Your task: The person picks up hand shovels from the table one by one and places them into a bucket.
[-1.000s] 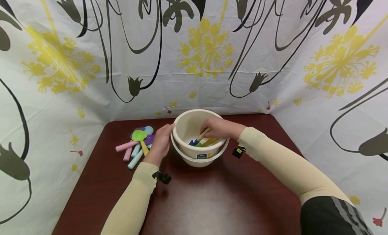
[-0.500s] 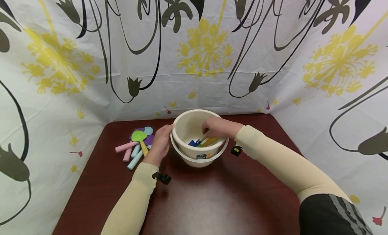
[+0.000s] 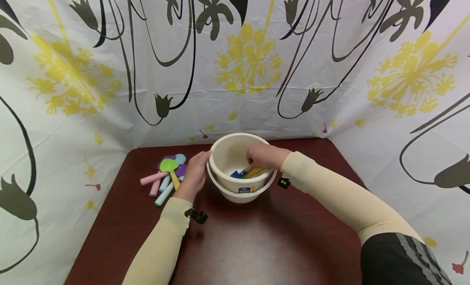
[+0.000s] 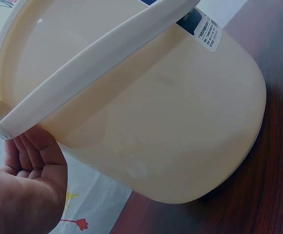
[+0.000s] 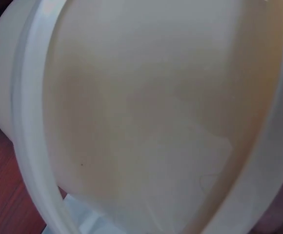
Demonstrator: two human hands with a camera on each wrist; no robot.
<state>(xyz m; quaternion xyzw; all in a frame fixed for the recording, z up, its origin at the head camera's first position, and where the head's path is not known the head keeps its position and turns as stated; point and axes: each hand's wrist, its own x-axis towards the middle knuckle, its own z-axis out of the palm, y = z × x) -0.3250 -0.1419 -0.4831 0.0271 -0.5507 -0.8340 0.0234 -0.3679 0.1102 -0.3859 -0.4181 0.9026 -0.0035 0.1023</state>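
Observation:
A cream plastic bucket (image 3: 231, 148) stands upright at the back middle of the table, its broad carrying handle (image 4: 92, 63) folded down across the front. My left hand (image 3: 196, 172) grips the left rim; in the left wrist view, its fingers (image 4: 36, 153) curl beneath the handle's end. Inside the bucket, my right hand (image 3: 266, 155) holds the light handle of a small toy tool with a blue head (image 3: 236, 174). Beside that lies a yellow piece (image 3: 254, 172). The right fingertips are partly hidden, and the right wrist view shows mostly the bucket's wall (image 5: 156, 112).
Left of the bucket lies a pile of toy shovels: a green one (image 3: 169, 165) with a yellow handle on top, and pink (image 3: 153, 178) and pale blue handles (image 3: 164, 194) below. A patterned cloth (image 3: 249, 109) hangs behind the dark red table (image 3: 257, 236).
My right hand has shifted slightly right inside the bucket, and less of the light tool handle shows. The blue head has moved slightly right. My left hand stays on the rim.

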